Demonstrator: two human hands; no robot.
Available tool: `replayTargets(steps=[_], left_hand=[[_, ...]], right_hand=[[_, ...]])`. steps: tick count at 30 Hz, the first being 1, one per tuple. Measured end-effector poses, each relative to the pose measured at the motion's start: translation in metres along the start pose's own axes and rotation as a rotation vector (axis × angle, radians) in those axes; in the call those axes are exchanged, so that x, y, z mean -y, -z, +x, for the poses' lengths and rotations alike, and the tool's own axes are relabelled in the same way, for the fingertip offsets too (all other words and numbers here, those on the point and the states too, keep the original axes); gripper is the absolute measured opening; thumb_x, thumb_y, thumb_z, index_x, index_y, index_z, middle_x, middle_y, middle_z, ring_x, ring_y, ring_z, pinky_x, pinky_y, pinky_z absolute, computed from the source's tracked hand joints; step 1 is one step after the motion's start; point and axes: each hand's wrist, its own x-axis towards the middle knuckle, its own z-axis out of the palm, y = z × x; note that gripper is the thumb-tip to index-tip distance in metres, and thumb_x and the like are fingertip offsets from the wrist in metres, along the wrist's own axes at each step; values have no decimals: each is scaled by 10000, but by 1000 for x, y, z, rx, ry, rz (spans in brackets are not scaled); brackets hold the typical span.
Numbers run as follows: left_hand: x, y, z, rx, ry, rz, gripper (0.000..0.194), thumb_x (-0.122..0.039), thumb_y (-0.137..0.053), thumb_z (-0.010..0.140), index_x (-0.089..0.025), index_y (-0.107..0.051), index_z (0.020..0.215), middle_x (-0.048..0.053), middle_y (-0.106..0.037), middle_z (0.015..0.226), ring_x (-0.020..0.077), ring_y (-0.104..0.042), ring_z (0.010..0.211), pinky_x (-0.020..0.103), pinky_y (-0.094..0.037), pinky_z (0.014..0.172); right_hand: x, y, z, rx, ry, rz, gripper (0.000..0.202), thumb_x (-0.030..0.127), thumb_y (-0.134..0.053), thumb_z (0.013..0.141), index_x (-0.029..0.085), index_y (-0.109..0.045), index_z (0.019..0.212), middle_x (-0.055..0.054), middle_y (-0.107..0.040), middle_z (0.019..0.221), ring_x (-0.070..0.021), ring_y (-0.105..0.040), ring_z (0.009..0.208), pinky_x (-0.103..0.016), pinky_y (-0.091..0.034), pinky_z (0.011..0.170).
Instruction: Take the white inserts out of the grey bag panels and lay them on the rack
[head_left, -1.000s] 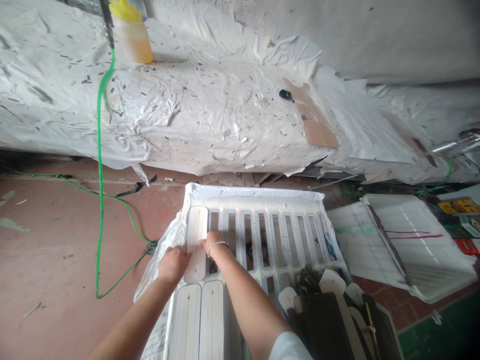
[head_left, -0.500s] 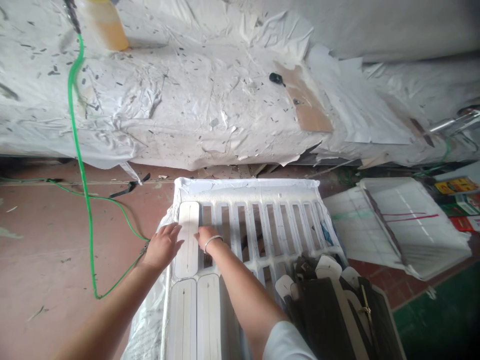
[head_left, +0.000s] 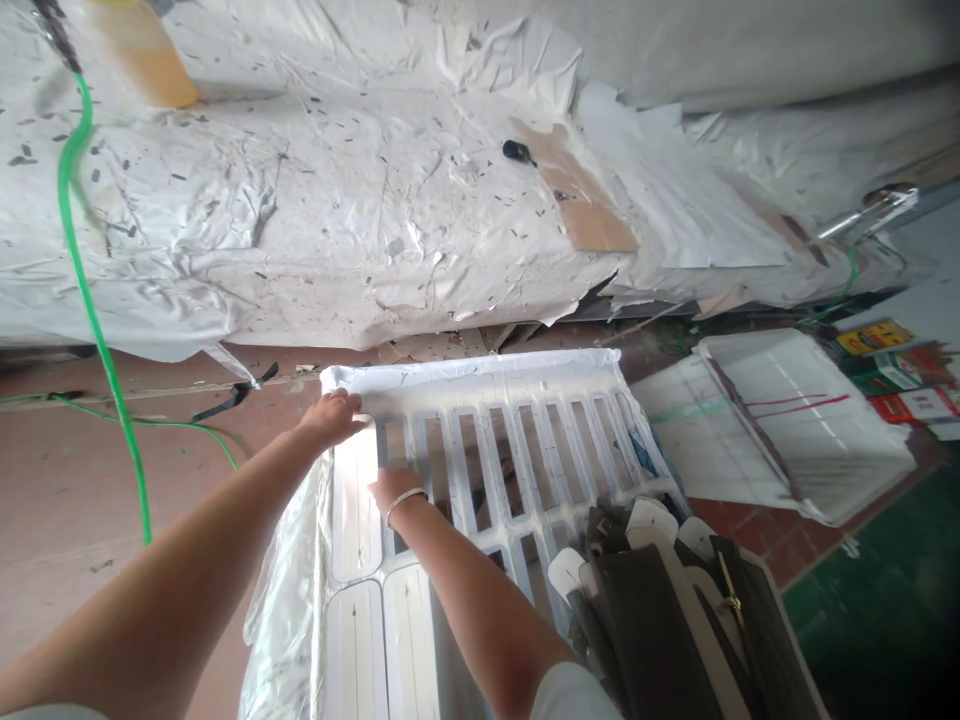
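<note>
Left hand (head_left: 334, 418), thumb and fingers apart, is at the far end of a pale, round-cornered panel (head_left: 354, 525), which sits in the far-left slot of a white slotted rack (head_left: 480, 379). Right hand (head_left: 395, 490) (a bracelet (head_left: 402, 499) circles its wrist) is at the panel's right edge; whether it grips, I cannot tell. Two similar panels (head_left: 355, 645) sit just nearer.

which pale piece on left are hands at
The farthest piece, left hand at its far end, right hand beside it; others lie nearer the camera.
</note>
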Motion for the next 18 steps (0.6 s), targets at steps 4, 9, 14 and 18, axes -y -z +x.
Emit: replayTargets(steps=[4, 9, 14, 18], left_hand=[[6, 5, 2, 32, -37, -33, 331, -460, -482, 871, -153, -577, 948, 89, -611, 997, 203, -576, 869, 275, -444, 726], [-3, 4, 4, 53, 54, -2, 286, -405, -485, 873, -142, -570, 948, 103, -626, 937, 235, -590, 828, 300, -444, 682], [-16, -1, -9, -88, 114, 140, 357, -345, -469, 899, -110, -536, 1160, 185, -506, 1191, 362, -470, 1121, 425, -447, 857], [-16, -25, -36, -141, -110, 304, 393, -165, -279, 935, -112, -576, 1186, 174, -532, 1177, 334, -486, 1098, 430, -446, 850]], right_hand=[[-2, -1, -1, -3, -11, 26, 353, 350, -510, 931, 115, -631, 1165, -188, -674, 1118, -269, -635, 1068, -387, -528, 845], [6, 3, 5, 12, 13, 40, 281, 252, -601, 862, 67, -680, 1057, -212, -675, 1101, -313, -636, 1049, -424, -535, 818], [7, 16, 5, -32, 5, 117, 293, 348, -633, 837, 91, -694, 963, -192, -691, 1059, -315, -646, 1002, -433, -526, 803], [-37, 15, -28, -115, -14, 266, 352, 495, -544, 886, 169, -652, 964, -80, -712, 1004, -201, -653, 949, -300, -506, 807]])
